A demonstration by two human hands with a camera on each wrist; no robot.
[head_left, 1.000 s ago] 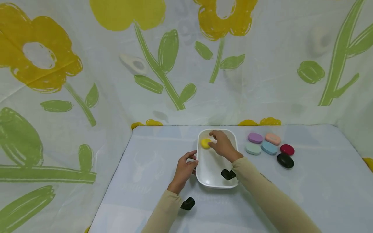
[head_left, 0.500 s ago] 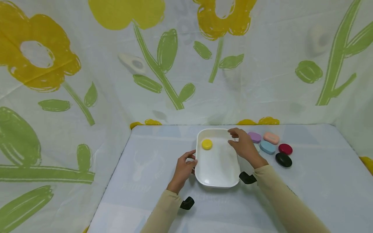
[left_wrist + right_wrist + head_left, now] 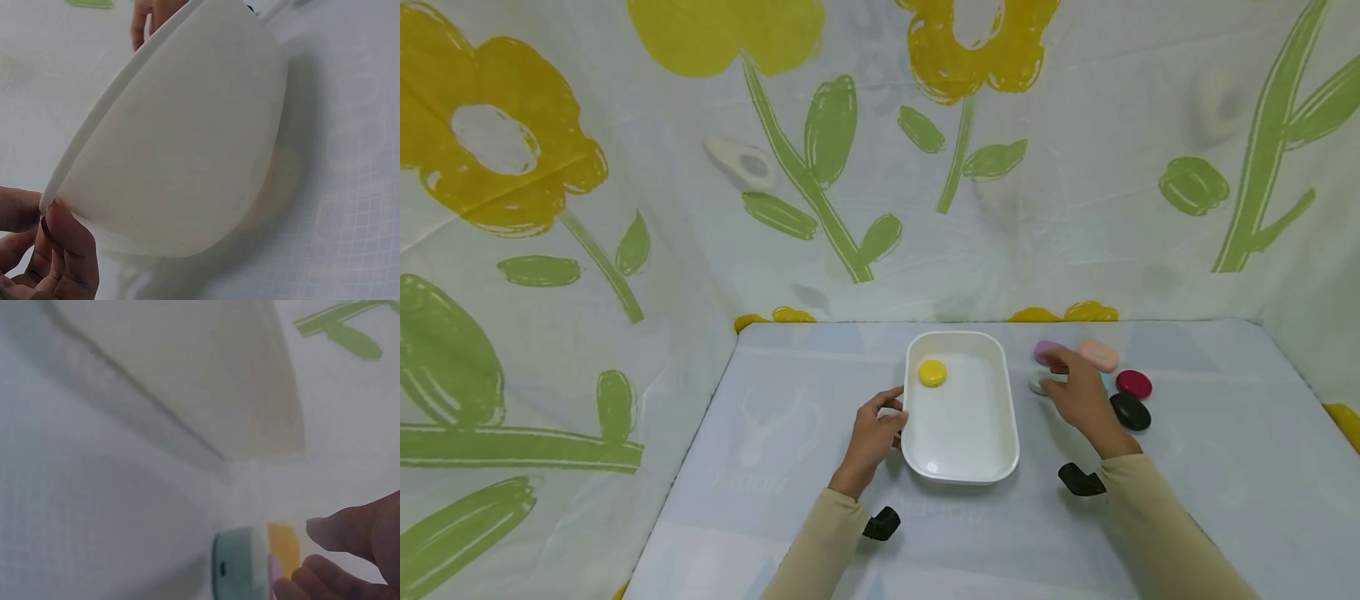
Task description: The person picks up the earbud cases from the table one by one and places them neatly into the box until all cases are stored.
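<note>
Left hand (image 3: 872, 429) on tray (image 3: 962, 433), right hand (image 3: 1078, 400) at green piece (image 3: 234, 565)

The left hand pinches the tray's left rim between thumb and fingers; the tray sits on the table (image 3: 1225, 467), with a yellow piece (image 3: 932, 373) lying inside, towards the far left; the right hand is beyond the tray's right side, its thumb and fingers slightly apart; the green piece lies on the table beneath those fingertips, partly covered, and whether they touch it I cannot tell; a purple piece (image 3: 1045, 351) lies just past it, partly hidden too; a pink piece (image 3: 1098, 355) is right of the purple one; a red piece (image 3: 1133, 384) and a black piece (image 3: 1130, 412) lie right of the hand, close together.
</note>
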